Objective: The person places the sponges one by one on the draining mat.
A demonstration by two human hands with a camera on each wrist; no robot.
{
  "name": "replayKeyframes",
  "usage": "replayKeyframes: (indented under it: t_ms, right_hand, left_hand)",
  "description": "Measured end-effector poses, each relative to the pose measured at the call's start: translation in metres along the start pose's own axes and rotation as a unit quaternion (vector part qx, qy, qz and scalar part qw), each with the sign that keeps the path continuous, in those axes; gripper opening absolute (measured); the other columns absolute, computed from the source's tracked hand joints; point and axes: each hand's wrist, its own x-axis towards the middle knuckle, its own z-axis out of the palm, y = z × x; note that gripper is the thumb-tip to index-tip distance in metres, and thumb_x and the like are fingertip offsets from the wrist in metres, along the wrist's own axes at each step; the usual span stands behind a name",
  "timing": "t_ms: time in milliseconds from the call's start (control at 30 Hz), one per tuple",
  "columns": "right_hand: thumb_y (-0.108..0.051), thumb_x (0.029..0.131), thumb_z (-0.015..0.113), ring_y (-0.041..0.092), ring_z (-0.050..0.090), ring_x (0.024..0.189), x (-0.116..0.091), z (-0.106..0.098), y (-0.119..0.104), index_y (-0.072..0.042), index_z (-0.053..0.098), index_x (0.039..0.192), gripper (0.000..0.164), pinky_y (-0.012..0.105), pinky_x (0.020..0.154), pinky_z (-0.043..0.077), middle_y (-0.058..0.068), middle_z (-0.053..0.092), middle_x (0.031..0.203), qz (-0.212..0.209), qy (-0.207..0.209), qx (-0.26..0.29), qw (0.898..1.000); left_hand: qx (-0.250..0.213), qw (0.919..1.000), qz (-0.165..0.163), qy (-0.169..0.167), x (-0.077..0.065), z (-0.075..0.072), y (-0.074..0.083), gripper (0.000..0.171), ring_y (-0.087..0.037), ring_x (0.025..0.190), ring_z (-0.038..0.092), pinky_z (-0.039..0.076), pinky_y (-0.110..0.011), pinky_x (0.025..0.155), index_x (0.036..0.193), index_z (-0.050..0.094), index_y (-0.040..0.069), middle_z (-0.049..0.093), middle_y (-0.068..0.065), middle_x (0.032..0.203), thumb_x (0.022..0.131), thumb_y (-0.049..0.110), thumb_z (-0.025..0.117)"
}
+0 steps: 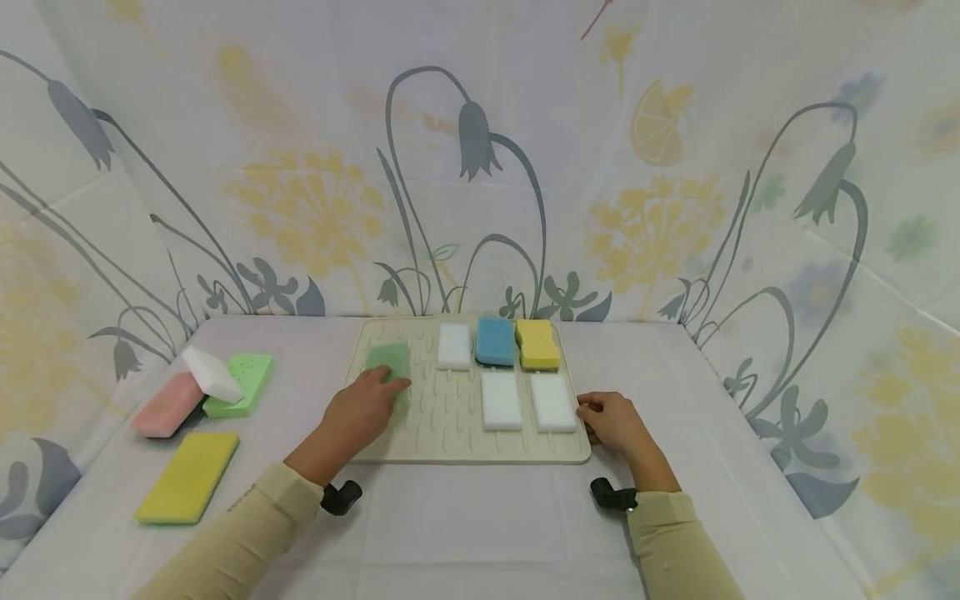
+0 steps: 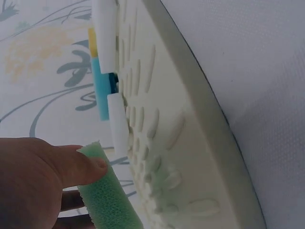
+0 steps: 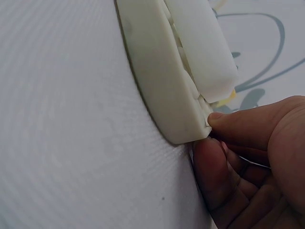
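Note:
My left hand (image 1: 367, 404) pinches a light green sponge (image 2: 108, 195) between thumb and fingers, over the left part of a cream ridged mat (image 1: 442, 433). In the left wrist view the sponge is tilted, its porous side showing. My right hand (image 1: 613, 421) grips the mat's right edge, thumb on top and a curled finger beneath, as the right wrist view shows. On the mat sit a white sponge (image 1: 453, 346), a blue sponge (image 1: 495, 340) and a yellow sponge (image 1: 537, 346) along the back. Two more white blocks, one left (image 1: 501, 400) and one right (image 1: 553, 402), lie in front.
Left of the mat, a pink sponge (image 1: 168, 406), a white block (image 1: 212, 374) and a bright green sponge (image 1: 243, 383) form a loose pile. A flat yellow sponge (image 1: 187, 477) lies nearer. A flower-printed cloth (image 1: 480, 225) hangs behind the white-covered table (image 1: 465, 533).

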Motion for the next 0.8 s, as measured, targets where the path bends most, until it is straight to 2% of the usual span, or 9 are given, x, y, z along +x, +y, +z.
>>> replayKeyframes:
  t_ms: [167,400,800]
  right_hand:
    - [-0.017,0.096,0.057,0.012,0.065,0.072,0.0,0.001,0.001,0.0,0.06,0.128,0.037,0.029,0.061,0.056,0.015,0.069,0.107,0.0,0.003,0.001,1.0]
    - [-0.017,0.096,0.057,0.012,0.066,0.071,0.0,0.001,0.002,0.001,0.059,0.128,0.037,0.029,0.06,0.056,0.015,0.07,0.106,-0.004,0.002,0.007,1.0]
    - [-0.016,0.096,0.057,0.013,0.066,0.073,-0.002,-0.001,-0.001,0.002,0.057,0.131,0.038,0.029,0.061,0.057,0.015,0.069,0.105,0.0,-0.009,0.02,1.0]
  left_hand:
    - [0.006,1.0,0.007,0.001,-0.001,0.004,0.008,0.033,-0.031,0.109,0.061,0.054,-0.039,0.055,0.118,0.068,0.018,0.06,-0.013,0.119,0.088,0.004,0.063]
    - [-0.011,0.9998,0.002,-0.017,-0.001,0.009,0.018,0.032,-0.031,0.117,0.058,0.055,-0.043,0.058,0.119,0.068,0.02,0.059,-0.013,0.123,0.091,0.006,0.061]
    - [-0.013,0.9996,0.016,-0.018,0.001,0.014,0.034,0.032,-0.031,0.117,0.057,0.054,-0.04,0.058,0.119,0.068,0.02,0.059,-0.012,0.124,0.091,0.006,0.061]
